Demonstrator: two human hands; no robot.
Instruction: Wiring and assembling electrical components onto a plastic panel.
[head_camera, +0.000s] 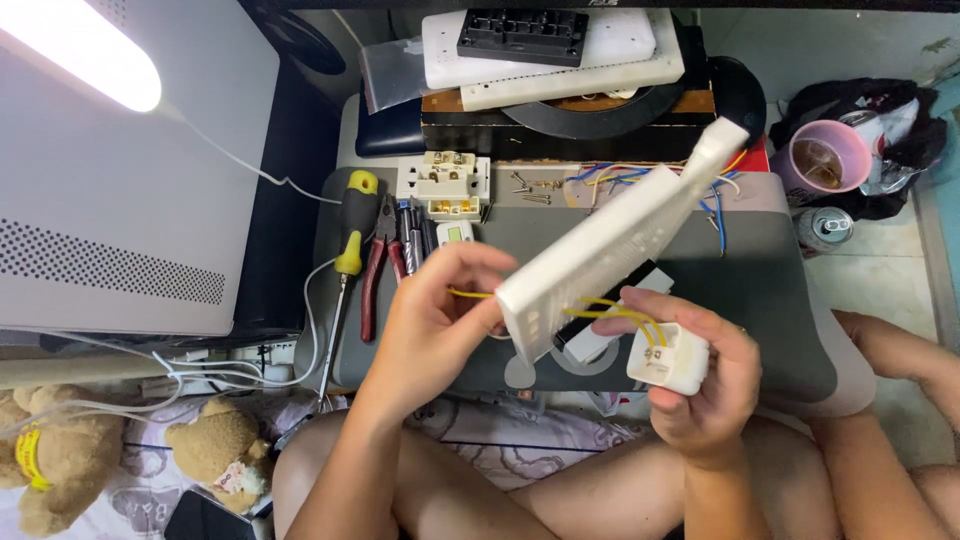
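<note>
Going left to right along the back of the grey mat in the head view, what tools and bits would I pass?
Yellow-handled screwdriver → red-handled pliers → white switch module with brass terminals → small loose screws → blue and yellow wires → pink cup, off the mat.

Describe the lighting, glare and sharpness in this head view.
Head view: the lamp at top left is blown out to white; the white panel between left hand and right hand is bright but keeps detail; the screwdriver reads sharp; straight edges bow slightly toward the corners.
</note>
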